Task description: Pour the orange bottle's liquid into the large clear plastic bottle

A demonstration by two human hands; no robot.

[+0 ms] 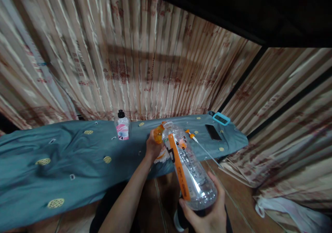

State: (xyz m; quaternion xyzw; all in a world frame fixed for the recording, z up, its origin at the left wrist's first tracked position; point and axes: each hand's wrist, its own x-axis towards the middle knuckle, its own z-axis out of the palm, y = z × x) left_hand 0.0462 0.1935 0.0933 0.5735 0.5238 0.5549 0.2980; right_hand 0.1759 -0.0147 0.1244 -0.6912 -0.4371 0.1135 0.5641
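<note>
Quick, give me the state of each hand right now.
Left hand: closed on the orange cap.
Right hand: closed around the bottom of the clear bottle.

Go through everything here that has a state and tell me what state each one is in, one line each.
Clear bottle: tilted, looks empty, held at both ends.
Orange cap: at the bottle's mouth, gripped.
Left hand: closed on the orange cap.
Right hand: closed around the bottle's base.
Small bottle: upright, black cap on.
Phone: flat, screen dark.
</note>
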